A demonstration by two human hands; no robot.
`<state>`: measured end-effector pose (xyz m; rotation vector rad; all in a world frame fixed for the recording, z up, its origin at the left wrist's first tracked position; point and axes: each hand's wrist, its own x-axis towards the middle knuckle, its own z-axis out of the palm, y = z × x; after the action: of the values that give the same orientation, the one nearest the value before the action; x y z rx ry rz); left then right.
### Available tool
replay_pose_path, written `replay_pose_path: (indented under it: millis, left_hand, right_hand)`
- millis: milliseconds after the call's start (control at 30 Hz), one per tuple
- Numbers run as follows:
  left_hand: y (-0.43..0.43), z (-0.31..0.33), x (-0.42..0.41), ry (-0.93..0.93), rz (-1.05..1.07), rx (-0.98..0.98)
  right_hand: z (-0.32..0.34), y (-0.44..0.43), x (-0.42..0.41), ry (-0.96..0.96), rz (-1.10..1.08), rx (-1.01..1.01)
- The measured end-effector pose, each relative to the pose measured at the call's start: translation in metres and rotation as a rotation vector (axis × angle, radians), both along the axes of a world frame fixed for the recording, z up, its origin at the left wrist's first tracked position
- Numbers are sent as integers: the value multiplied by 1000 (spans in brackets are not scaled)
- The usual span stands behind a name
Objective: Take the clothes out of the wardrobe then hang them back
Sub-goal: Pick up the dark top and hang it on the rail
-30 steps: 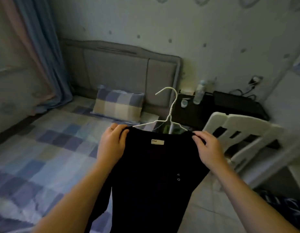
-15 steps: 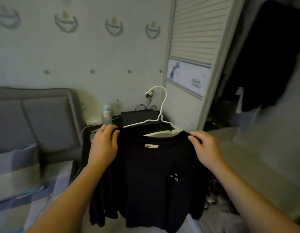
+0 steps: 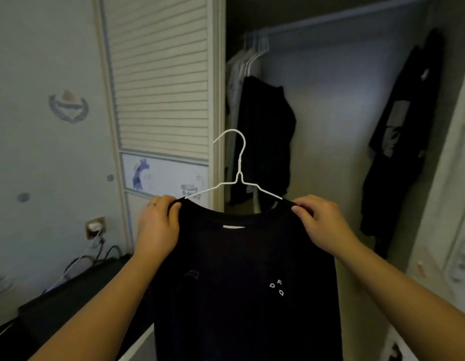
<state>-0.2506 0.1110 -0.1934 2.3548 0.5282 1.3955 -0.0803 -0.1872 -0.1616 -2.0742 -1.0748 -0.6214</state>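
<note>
Obs.: black knit long-sleeved sweater (image 3: 247, 282) sits on a white wire hanger (image 3: 238, 168), held up in front of and below the bluish wardrobe rail (image 3: 330, 18).

- Left hand (image 3: 156, 230): fingers curled over the sweater's left shoulder, clamped on fabric and presumably the hanger arm beneath.
- Right hand (image 3: 320, 225): pinches the right shoulder the same way.
- The hands are apart, one at each hanger end.

Judgement: gripping both shoulders keeps the knit from sliding off the thin wire and keeps the hook upright and free, facing the rail for re-hanging. Hook is not yet on the rail. It is well below it.

Below the rail's left end hangs a dark garment (image 3: 265, 131), beside a bunch of white hangers (image 3: 255, 50) carrying pale clothes. Below the rail's right end is a dark garment with a pale print (image 3: 398, 142). Cannot tell whether it hangs from the rail.

Counts:
- sweater in hand, 1
- hanger in hand, 1
- hands, 2
- dark garments under the rail, 2
- bunched white hangers, several, not separable
</note>
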Motion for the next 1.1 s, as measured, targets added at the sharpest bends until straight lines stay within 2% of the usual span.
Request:
replay_pose_path:
  millis: [267, 533, 833, 1100]
  left_hand:
    - [9, 85, 155, -70, -271, 29]
    - [-12, 166, 295, -125, -436, 6]
    - [-39, 221, 443, -173, -574, -22]
    - [-67, 268, 559, -231, -766, -85]
  right_hand:
    - [88, -32, 53, -159, -256, -11]
    - [158, -59, 109, -222, -375, 19]
    - [207, -75, 187, -207, -528, 10]
    - [258, -71, 234, -298, -763, -101]
